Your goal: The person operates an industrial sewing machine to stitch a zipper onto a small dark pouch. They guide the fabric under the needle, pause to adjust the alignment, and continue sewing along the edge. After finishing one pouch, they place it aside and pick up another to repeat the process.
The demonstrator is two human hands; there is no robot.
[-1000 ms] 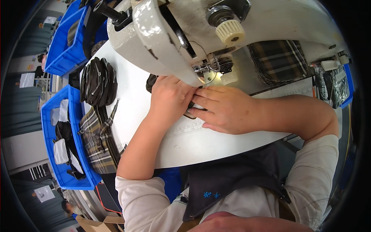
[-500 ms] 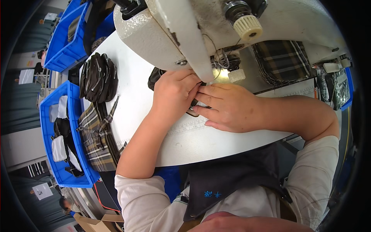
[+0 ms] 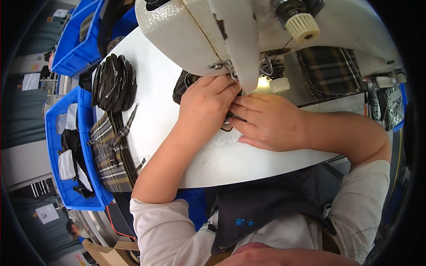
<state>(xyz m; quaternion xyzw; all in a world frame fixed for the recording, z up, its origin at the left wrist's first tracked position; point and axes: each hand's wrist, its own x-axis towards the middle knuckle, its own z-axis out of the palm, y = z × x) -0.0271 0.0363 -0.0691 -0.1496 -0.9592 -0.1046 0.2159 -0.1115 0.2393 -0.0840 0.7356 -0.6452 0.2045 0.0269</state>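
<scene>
My left hand (image 3: pixel 206 99) is closed on a dark fabric piece (image 3: pixel 227 115), its bent fingertips just below the white sewing machine head (image 3: pixel 195 31). My right hand (image 3: pixel 270 124) lies beside it, fingers extended and slightly apart, resting on the same piece. Most of that piece is hidden by my hands. A dark bundle (image 3: pixel 182 84) shows behind my left hand. The presser foot area (image 3: pixel 264 82) is lit and partly hidden behind the machine's head.
The white table (image 3: pixel 155 146) holds a pile of dark zippered pieces (image 3: pixel 113 82), plaid fabric (image 3: pixel 111 159) and a stack of plaid squares (image 3: pixel 328 71). Blue bins (image 3: pixel 80 195) with cloth stand at left, packaged items (image 3: pixel 392 104) at right. A person (image 3: pixel 75 230) shows at lower left.
The machine head appears higher and farther right as the view shifts. My two hands have moved slightly up and right, staying together on the dark piece.
</scene>
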